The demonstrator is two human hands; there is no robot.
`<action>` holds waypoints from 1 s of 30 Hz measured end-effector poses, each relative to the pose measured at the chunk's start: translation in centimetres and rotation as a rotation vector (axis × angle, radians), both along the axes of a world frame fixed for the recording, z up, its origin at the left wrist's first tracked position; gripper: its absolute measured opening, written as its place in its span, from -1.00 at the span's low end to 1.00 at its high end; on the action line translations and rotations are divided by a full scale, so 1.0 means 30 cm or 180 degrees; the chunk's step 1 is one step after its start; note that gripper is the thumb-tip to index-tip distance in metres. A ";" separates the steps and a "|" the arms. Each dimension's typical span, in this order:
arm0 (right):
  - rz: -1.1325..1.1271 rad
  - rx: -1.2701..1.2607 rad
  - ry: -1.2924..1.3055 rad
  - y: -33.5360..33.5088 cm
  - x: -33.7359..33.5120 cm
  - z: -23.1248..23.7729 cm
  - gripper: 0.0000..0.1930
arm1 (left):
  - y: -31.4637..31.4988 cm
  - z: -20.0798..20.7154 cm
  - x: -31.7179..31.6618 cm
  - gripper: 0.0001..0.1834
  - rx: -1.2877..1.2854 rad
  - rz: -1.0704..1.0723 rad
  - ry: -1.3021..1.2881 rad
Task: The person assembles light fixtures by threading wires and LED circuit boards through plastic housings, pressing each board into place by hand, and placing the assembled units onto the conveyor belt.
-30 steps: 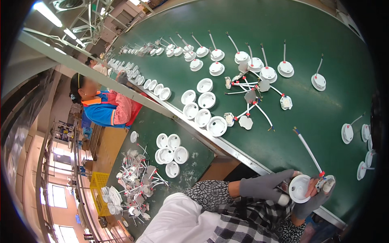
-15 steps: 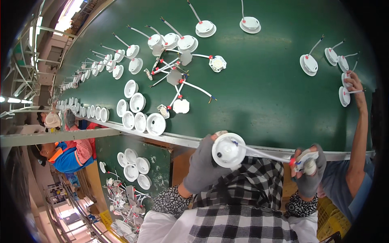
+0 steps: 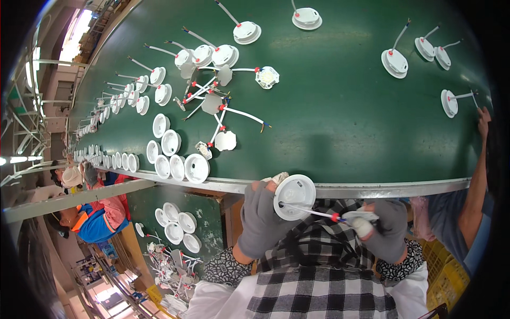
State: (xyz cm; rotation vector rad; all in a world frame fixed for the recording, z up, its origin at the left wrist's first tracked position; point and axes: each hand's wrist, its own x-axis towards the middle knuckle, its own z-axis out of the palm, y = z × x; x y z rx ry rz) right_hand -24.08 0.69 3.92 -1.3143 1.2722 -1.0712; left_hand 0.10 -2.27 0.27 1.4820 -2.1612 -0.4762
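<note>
My left hand [image 3: 259,219], in a grey glove with wrapped fingertips, grips a white round lamp housing [image 3: 296,187] by its rim. The cup's hollow side faces me. From its small hole a white cable [image 3: 314,212] runs across to the right, with a red collar at its other end. Beyond the collar, a flat pale lamp module [image 3: 361,215] is pinched in my gloved right hand [image 3: 385,227]. Both hands are over my lap, at the green bench's near edge; fingers behind the housing are hidden.
On the green bench [image 3: 319,117] stand several empty housings [image 3: 171,142] and a tangle of cabled modules [image 3: 212,103]. Finished-looking lamps [image 3: 247,33] with upright cables line the far side. A co-worker's hand [image 3: 483,121] holds a lamp's cable at right. A side table [image 3: 212,218] holds more parts.
My right hand has moved left with the module toward the housing, and less cable spans the gap. The co-worker's hand has shifted back; one lamp there is no longer in sight.
</note>
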 end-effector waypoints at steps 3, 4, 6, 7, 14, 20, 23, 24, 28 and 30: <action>0.0671 -0.0294 0.0999 -0.031 0.017 -0.004 -0.80 | -0.005 -0.004 -0.011 -0.22 -0.0404 -0.0245 -0.0364; 0.0628 -0.0266 0.0991 -0.038 0.025 0.001 -0.80 | -0.006 0.000 -0.016 -0.22 -0.0385 -0.0293 -0.0368; 0.1006 0.0483 0.0721 -0.057 0.038 0.007 -0.77 | -0.001 0.010 -0.018 -0.25 -0.0302 -0.0329 -0.0281; 0.1194 0.0636 0.0638 -0.059 0.038 0.008 -0.71 | 0.001 0.011 -0.017 -0.25 -0.0283 -0.0365 -0.0286; 0.1051 0.0024 0.0630 -0.036 0.090 -0.012 -0.65 | 0.012 0.028 -0.023 -0.25 0.0020 -0.0627 0.0009; 0.0928 -0.0073 0.0576 -0.003 0.134 -0.058 -0.60 | 0.031 0.030 -0.017 -0.27 0.0413 -0.0632 0.0055; 0.0736 -0.0228 0.0721 0.012 0.142 -0.061 -0.59 | 0.043 -0.012 0.021 -0.26 0.1216 -0.0668 0.0476; 0.1038 0.0047 0.0861 0.005 0.132 -0.049 -0.52 | 0.044 -0.020 0.031 -0.25 0.1784 -0.0668 0.0667; 0.0355 -0.1036 0.1690 0.000 0.126 -0.088 -0.24 | 0.037 -0.001 0.005 -0.19 0.2821 -0.0085 0.1869; 0.0707 -0.0616 0.1454 -0.020 0.117 -0.073 -0.10 | 0.028 0.015 -0.002 -0.15 0.1607 -0.0856 0.0712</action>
